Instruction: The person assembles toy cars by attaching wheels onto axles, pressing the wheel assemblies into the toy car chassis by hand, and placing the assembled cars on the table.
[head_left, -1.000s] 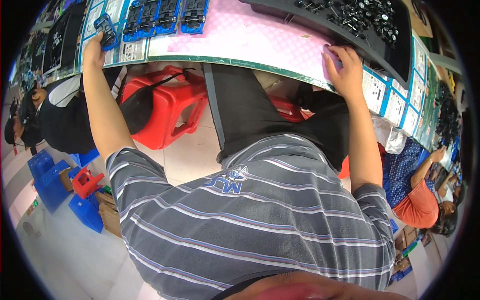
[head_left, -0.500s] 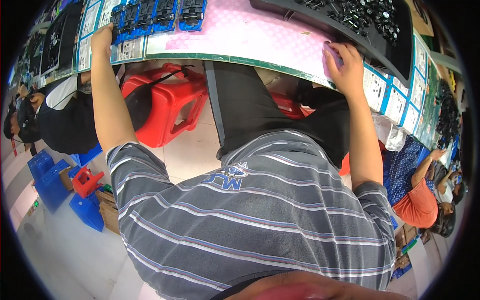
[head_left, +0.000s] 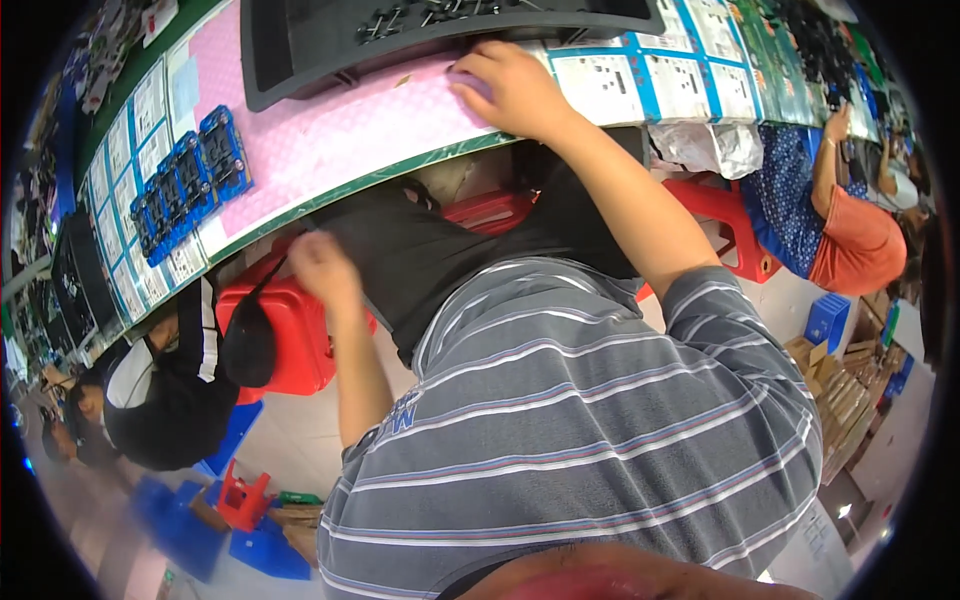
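Observation:
My right hand (head_left: 512,88) rests on the pink mat (head_left: 360,125) against the near side of a large black tray (head_left: 300,78). Its fingers are loosely bent with the thumb apart, and no object shows between them. In the tray lie several small black wheel-and-axle parts (head_left: 440,14). My left hand (head_left: 326,272) is off the table, just in front of its edge, smeared by motion, so its grip cannot be made out. Beyond it to the left, several blue toy car bodies with black undersides (head_left: 190,183) stand in a row, undersides up.
Printed sheets with blue borders (head_left: 600,88) cover the tabletop around the mat. A red stool (head_left: 285,335) stands below the table edge. A person in dark clothes (head_left: 165,410) sits at left; another in an orange top (head_left: 858,245) is at right. Blue bins (head_left: 265,550) stand on the floor.
My view has swung to the right. My left hand has left the blue toy car bodies and drawn back off the table. My right hand stays by the tray.

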